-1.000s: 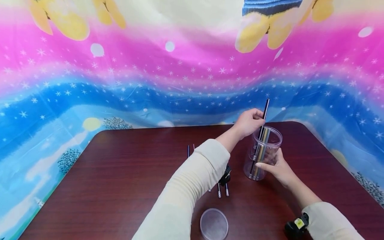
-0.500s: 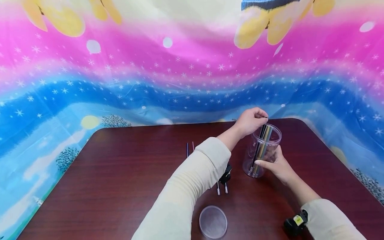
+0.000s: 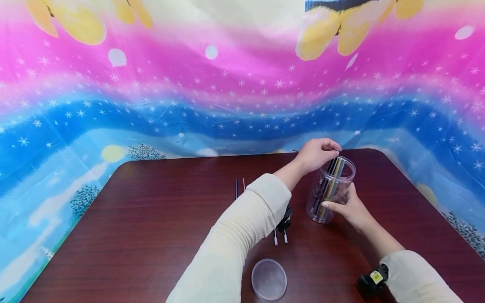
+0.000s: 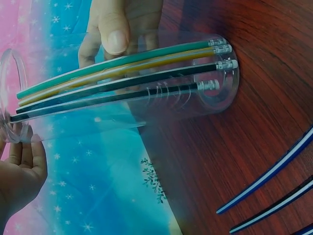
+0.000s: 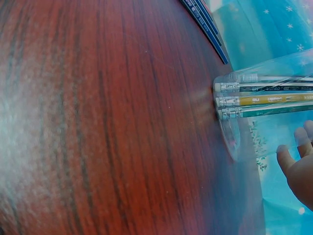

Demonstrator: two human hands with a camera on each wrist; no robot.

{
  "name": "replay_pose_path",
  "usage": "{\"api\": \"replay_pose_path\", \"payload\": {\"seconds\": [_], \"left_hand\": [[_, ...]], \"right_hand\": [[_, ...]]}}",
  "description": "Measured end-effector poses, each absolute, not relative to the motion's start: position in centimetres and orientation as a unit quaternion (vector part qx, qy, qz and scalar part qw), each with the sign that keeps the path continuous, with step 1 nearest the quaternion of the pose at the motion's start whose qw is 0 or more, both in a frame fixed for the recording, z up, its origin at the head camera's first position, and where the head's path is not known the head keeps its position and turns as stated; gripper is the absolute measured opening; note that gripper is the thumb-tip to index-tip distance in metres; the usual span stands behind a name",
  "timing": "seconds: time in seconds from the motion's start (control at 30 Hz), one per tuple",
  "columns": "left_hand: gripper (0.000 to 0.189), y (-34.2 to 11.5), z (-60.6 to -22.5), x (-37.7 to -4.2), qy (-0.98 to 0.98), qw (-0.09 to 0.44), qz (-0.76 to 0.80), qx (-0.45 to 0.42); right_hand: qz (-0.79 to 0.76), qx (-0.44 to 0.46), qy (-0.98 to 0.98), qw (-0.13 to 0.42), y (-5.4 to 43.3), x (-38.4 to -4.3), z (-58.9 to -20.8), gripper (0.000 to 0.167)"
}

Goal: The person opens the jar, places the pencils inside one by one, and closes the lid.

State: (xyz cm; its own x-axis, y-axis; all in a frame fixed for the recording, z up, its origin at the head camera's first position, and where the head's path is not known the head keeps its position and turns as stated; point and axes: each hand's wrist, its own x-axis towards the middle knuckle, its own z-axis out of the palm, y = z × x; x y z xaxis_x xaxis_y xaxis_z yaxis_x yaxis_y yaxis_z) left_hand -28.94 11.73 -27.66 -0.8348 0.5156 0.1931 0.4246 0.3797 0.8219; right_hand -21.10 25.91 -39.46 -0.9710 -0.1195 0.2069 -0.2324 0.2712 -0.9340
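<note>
A tall clear jar (image 3: pixel 314 207) stands at the right of the table. My right hand (image 3: pixel 353 212) holds its side, thumb in front and fingers behind. Inside lean a green pencil (image 4: pixel 171 52), a yellow pencil (image 4: pixel 186 56) and two dark pencils, eraser ends down. Over the jar's mouth, my left hand (image 3: pixel 317 154) pinches the top of one dark pencil (image 4: pixel 122 98), whose eraser sits slightly higher than the others in the left wrist view. The fingertips partly hide that pencil's upper end.
More pencils (image 3: pixel 236 188) lie on the table (image 3: pixel 170 227), partly covered by the left sleeve (image 3: pixel 227 235). A round clear lid (image 3: pixel 269 280) rests near the front. Behind the table hangs a patterned cloth (image 3: pixel 212 101).
The left hand has lowered the dark pencil into the jar; it stuck up well above the rim a second ago. My right hand keeps its hold on the jar.
</note>
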Motion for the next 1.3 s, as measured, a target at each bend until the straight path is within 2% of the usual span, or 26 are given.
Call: {"api": "replay_pose_path", "payload": {"seconds": [0.33, 0.57, 0.93, 1.3], "left_hand": [[0.015, 11.9, -27.9, -29.3, 0.837, 0.054, 0.459, 0.293], [0.015, 12.0, -27.8, -29.1, 0.831, 0.064, 0.463, 0.301], [0.008, 12.3, -28.1, -29.4, 0.829, 0.05, 0.484, 0.277], [0.01, 12.4, -26.4, -30.2, 0.867, 0.06, 0.355, 0.345]], "right_hand": [[0.593, 0.107, -0.797, 0.039, 26.0, -21.1, -39.3, 0.069], [0.587, 0.098, -0.802, 0.039, 26.1, -21.1, -39.2, 0.066], [0.594, 0.113, -0.796, 0.043, 26.1, -21.2, -39.5, 0.069], [0.605, 0.124, -0.785, 0.049, 26.2, -21.4, -39.7, 0.069]]}}
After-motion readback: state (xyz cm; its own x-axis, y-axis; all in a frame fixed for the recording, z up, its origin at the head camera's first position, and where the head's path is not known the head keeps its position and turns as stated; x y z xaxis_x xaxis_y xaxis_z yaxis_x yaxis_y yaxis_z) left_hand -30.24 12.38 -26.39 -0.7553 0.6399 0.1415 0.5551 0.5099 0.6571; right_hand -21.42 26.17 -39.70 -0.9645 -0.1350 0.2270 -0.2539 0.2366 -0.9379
